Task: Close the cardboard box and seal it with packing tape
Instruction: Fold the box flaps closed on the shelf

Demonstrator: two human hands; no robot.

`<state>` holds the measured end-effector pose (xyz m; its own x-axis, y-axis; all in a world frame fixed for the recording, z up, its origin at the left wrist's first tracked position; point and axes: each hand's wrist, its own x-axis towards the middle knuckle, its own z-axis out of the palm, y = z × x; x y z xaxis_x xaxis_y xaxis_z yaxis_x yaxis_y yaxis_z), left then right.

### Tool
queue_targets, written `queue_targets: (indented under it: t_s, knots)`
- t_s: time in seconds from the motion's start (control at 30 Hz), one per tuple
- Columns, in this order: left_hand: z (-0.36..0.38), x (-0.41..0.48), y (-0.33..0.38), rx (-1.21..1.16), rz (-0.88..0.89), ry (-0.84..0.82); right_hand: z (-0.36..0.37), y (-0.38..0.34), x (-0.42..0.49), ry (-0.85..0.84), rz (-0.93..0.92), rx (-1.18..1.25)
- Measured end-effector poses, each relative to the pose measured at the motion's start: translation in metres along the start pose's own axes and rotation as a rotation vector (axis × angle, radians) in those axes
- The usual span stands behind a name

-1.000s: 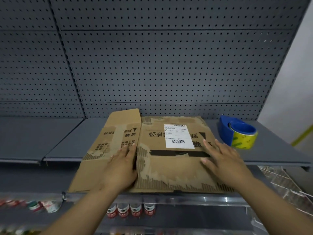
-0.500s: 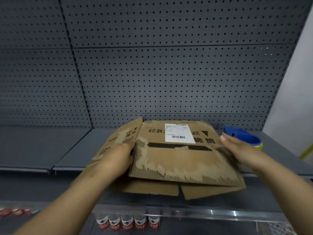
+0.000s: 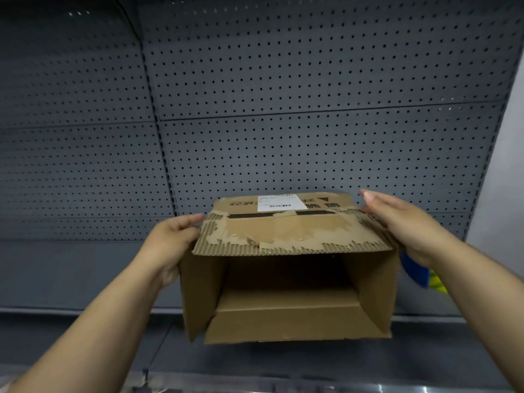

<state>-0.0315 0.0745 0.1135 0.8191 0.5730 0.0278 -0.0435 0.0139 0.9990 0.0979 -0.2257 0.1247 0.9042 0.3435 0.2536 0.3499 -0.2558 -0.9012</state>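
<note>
A worn brown cardboard box [image 3: 286, 236] is held up above the grey shelf, now opened into a box shape. Its open end faces me, with flaps spread and an empty dark inside. A white shipping label sits on its top face. My left hand [image 3: 170, 245] grips the box's left side. My right hand [image 3: 402, 225] grips its right side near the top edge. The blue tape dispenser with a yellow-green roll [image 3: 419, 273] lies on the shelf, mostly hidden behind my right wrist.
The grey metal shelf [image 3: 85, 273] runs left and right under the box. A grey perforated back panel [image 3: 283, 109] rises behind it. A pale wall [image 3: 507, 194] stands at the far right. The lower shelf's front rail shows at the bottom edge.
The box lay flattened on the shelf under both hands. Both hands gripped its sides, lifted it and opened it into shape. The view tilted up, so the lower shelf's bottles left view.
</note>
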Motion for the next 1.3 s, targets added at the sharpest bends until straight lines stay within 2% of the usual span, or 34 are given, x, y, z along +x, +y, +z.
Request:
queue_targets:
  t_s: [0.13, 0.23, 0.3, 0.4, 0.43, 0.5, 0.57, 0.63, 0.77, 0.87, 1.03, 1.1, 1.2, 1.3]
  knots:
    - [-0.007, 0.002, -0.008, -0.035, -0.016, -0.058, 0.004, 0.006, 0.000, 0.053, -0.015, -0.023]
    - [-0.013, 0.004, -0.010, -0.083, -0.018, -0.086, 0.002, 0.010, -0.002, 0.000, 0.018, 0.115]
    - [-0.019, 0.006, -0.011, -0.101, -0.015, -0.089, -0.008, 0.016, -0.002, -0.154, 0.037, 0.170]
    - [-0.024, 0.008, -0.014, -0.090, -0.017, -0.111, -0.027, 0.019, -0.005, -0.510, 0.067, 0.140]
    - [-0.024, 0.009, -0.015, -0.078, -0.017, -0.121, -0.031, 0.019, -0.004, -0.606, 0.074, 0.064]
    - [-0.022, 0.009, -0.019, -0.045, -0.008, -0.129, -0.032, 0.018, -0.001, -0.675, 0.062, -0.201]
    - [-0.021, 0.010, -0.020, -0.022, 0.005, -0.124, -0.029, 0.016, 0.001, -0.634, 0.027, -0.474]
    - [-0.021, 0.011, -0.020, -0.032, 0.005, -0.122, -0.026, 0.012, 0.001, -0.550, -0.029, -0.532]
    - [-0.025, 0.015, -0.021, -0.103, 0.015, -0.107, -0.025, 0.008, -0.001, -0.445, -0.109, -0.433]
    - [-0.025, 0.018, -0.028, -0.063, 0.082, -0.116, -0.022, 0.005, 0.003, -0.241, -0.157, -0.316]
    - [-0.020, 0.016, -0.035, 0.217, 0.423, 0.005, -0.013, 0.007, 0.011, 0.038, -0.166, -0.215]
    - [-0.020, 0.018, -0.039, 0.319, 0.516, 0.040, -0.010, 0.005, 0.014, 0.094, -0.160, -0.118]
    - [-0.016, 0.023, -0.046, 0.419, 0.546, 0.030, -0.007, 0.006, 0.017, 0.096, -0.132, -0.017]
    - [-0.012, 0.026, -0.046, 0.391, 0.568, 0.040, -0.005, 0.007, 0.019, 0.079, -0.091, 0.069]
